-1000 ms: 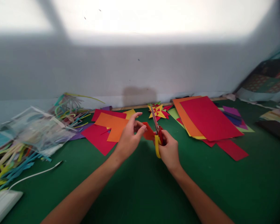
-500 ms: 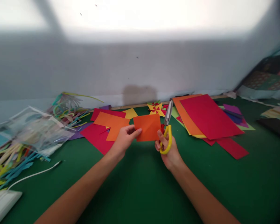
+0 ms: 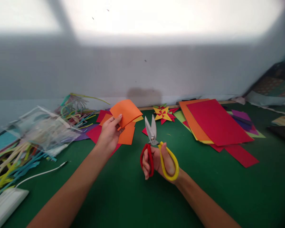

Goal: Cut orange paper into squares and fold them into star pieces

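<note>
My left hand [image 3: 110, 131] pinches an orange paper square [image 3: 126, 112] by its lower left edge, raised and tilted above the paper scraps. In my right hand [image 3: 160, 163] is a pair of scissors [image 3: 152, 138], with one red and one yellow handle loop and the fingers through the loops. The scissors' blades stand apart in a V, pointing away from me, with nothing between them. Beneath the held square lie an orange paper piece [image 3: 127, 135] and a red paper sheet [image 3: 93, 133]. Folded paper stars [image 3: 161, 113] lie beyond the scissors.
Large red sheets [image 3: 218, 122] and orange sheets [image 3: 193, 122] are stacked on the right of the green table [image 3: 137, 202]. On the left are a clear plastic bag [image 3: 46, 128], colourful paper strips [image 3: 16, 167] and a white device [image 3: 8, 202] with a cable. A wall stands behind.
My left hand has carried the orange square left and up, away from my right hand. My right hand has come nearer and turned the scissors, whose blades have opened.
</note>
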The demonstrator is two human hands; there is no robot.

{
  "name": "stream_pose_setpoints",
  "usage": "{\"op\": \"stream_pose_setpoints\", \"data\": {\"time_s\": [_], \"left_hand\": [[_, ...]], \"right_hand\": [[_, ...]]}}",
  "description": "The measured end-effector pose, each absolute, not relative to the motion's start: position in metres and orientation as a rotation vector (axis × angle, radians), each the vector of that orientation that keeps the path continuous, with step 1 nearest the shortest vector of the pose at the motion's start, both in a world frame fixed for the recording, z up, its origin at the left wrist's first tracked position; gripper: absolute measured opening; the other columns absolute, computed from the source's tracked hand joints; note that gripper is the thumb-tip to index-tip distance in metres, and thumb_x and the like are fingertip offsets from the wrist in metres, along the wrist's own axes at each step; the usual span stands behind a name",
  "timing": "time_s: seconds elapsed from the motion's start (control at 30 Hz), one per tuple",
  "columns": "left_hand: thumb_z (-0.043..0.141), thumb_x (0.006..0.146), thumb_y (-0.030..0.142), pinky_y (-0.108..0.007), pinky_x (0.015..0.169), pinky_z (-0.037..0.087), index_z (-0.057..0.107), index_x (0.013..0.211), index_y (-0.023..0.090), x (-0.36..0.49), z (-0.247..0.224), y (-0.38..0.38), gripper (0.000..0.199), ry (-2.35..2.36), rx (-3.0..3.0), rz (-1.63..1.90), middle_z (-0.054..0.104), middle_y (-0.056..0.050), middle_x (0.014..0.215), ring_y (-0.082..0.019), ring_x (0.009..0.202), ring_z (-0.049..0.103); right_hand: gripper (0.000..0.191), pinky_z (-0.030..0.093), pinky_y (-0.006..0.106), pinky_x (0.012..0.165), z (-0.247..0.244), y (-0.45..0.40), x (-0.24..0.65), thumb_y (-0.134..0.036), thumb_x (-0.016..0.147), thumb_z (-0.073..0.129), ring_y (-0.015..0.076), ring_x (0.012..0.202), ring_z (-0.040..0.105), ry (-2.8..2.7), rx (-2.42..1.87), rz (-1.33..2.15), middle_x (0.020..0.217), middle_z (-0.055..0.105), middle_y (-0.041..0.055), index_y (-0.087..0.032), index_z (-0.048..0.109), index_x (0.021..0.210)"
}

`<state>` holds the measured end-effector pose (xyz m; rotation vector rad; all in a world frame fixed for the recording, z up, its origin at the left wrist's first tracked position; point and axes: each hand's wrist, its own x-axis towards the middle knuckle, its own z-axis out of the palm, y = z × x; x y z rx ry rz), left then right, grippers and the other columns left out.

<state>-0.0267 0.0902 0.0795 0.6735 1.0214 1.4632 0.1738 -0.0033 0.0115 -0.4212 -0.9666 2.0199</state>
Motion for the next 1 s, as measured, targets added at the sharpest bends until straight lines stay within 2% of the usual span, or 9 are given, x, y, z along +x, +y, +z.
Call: {"op": "stream_pose_setpoints", "data": {"time_s": [0.2, 0.43, 0.7, 0.83, 1.0], "left_hand": [[0.088, 0.072, 0.033, -0.023, 0.068, 0.048, 0.070, 0.091, 0.018, -0.024, 0.079, 0.087, 0.031, 1.002, 0.754, 1.472, 0.073, -0.004, 0.097, -0.013, 0.080, 0.064], [0.084, 0.078, 0.036, -0.025, 0.077, 0.050, 0.074, 0.100, 0.017, -0.017, 0.080, 0.080, 0.030, 0.959, 0.853, 1.466, 0.073, -0.008, 0.112, -0.015, 0.090, 0.065], [0.083, 0.080, 0.037, -0.030, 0.080, 0.052, 0.075, 0.102, 0.016, -0.015, 0.082, 0.079, 0.032, 0.939, 0.923, 1.371, 0.075, -0.010, 0.107, -0.019, 0.091, 0.068], [0.080, 0.083, 0.036, -0.033, 0.087, 0.052, 0.074, 0.108, 0.015, -0.014, 0.086, 0.077, 0.033, 0.887, 1.052, 1.284, 0.073, -0.013, 0.116, -0.023, 0.102, 0.069], [0.077, 0.085, 0.038, -0.029, 0.081, 0.053, 0.072, 0.109, 0.018, -0.010, 0.089, 0.070, 0.032, 0.925, 1.150, 1.248, 0.072, -0.011, 0.120, -0.022, 0.102, 0.068]], "right_hand": [[0.087, 0.055, 0.032, 0.048, 0.010, -0.008, 0.170, -0.095, 0.080, 0.019, 0.0180, 0.050, 0.062, -0.967, -0.414, 2.101, 0.061, 0.057, 0.0010, -0.016, 0.058, 0.085], [0.086, 0.056, 0.033, 0.050, 0.020, -0.009, 0.175, -0.092, 0.084, 0.019, 0.0190, 0.054, 0.063, -0.934, -0.386, 2.097, 0.064, 0.057, 0.0027, -0.016, 0.058, 0.085], [0.085, 0.055, 0.032, 0.050, 0.031, -0.009, 0.178, -0.092, 0.083, 0.020, 0.0190, 0.054, 0.062, -0.902, -0.415, 2.069, 0.063, 0.056, 0.0019, -0.017, 0.058, 0.084], [0.082, 0.055, 0.032, 0.050, 0.034, -0.008, 0.181, -0.092, 0.083, 0.021, 0.0189, 0.055, 0.061, -0.905, -0.414, 2.032, 0.061, 0.054, 0.0006, -0.018, 0.056, 0.083], [0.077, 0.055, 0.032, 0.050, 0.029, -0.007, 0.182, -0.092, 0.083, 0.033, 0.0183, 0.053, 0.062, -0.996, -0.446, 1.947, 0.063, 0.054, -0.0006, -0.018, 0.056, 0.084]]}}
